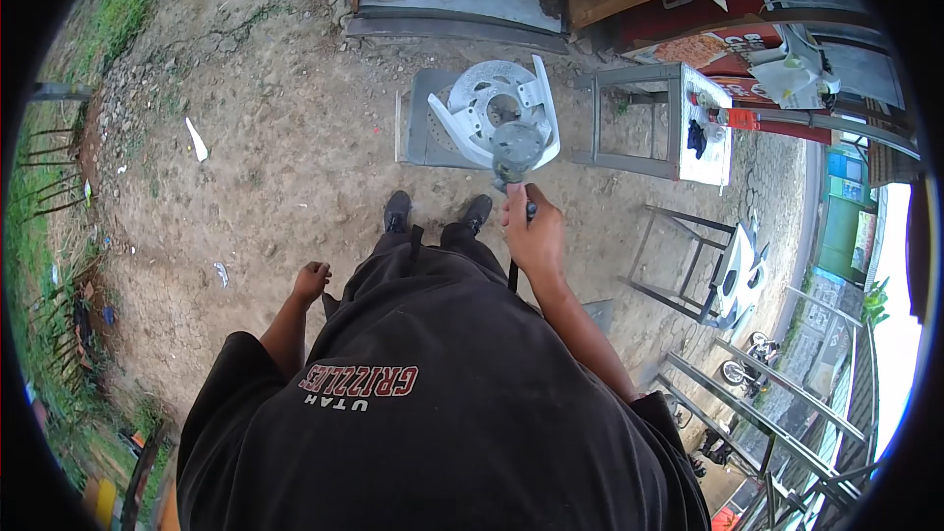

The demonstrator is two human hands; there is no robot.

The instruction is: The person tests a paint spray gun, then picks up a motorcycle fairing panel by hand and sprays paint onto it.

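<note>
My right hand is wrapped round the handle of a spray gun with a round, cloudy cup on top. A dark hose hangs below that hand. Just beyond the gun lies a white, curved plastic panel with two arms, around a pale round part with holes; the cup hides some of it. Both sit on a grey flat stand. My left hand hangs beside my body with its fingers curled in, and nothing shows in it.
A grey metal-framed table stands to the right, with small items on top. Behind it, another frame bears a white panel. Metal rails fill the lower right. A low wall or step lies ahead on the dirt ground.
</note>
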